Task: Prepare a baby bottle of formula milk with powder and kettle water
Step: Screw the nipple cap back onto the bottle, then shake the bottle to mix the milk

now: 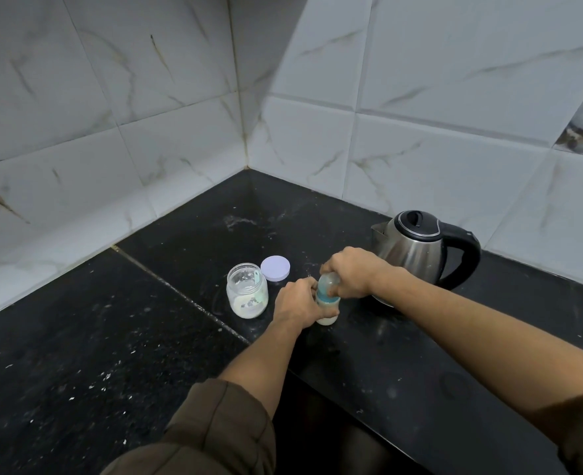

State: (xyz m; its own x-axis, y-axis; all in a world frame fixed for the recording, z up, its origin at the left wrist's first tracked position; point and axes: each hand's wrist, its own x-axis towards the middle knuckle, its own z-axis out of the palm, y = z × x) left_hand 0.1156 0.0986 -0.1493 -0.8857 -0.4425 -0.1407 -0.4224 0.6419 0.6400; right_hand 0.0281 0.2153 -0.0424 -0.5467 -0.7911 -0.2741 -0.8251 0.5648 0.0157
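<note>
A small baby bottle with a blue collar and milky liquid at its base stands on the black counter. My left hand grips its body from the left. My right hand grips the clear cap on top of the bottle from above. To the left stands an open glass jar with white powder in it. Its lilac lid lies just behind it. A steel kettle with a black handle and shut lid stands behind my right wrist.
White marble-look tiled walls meet in a corner behind the counter. Some white powder or residue is spilled on the counter near the corner. The counter's front edge runs diagonally below my arms.
</note>
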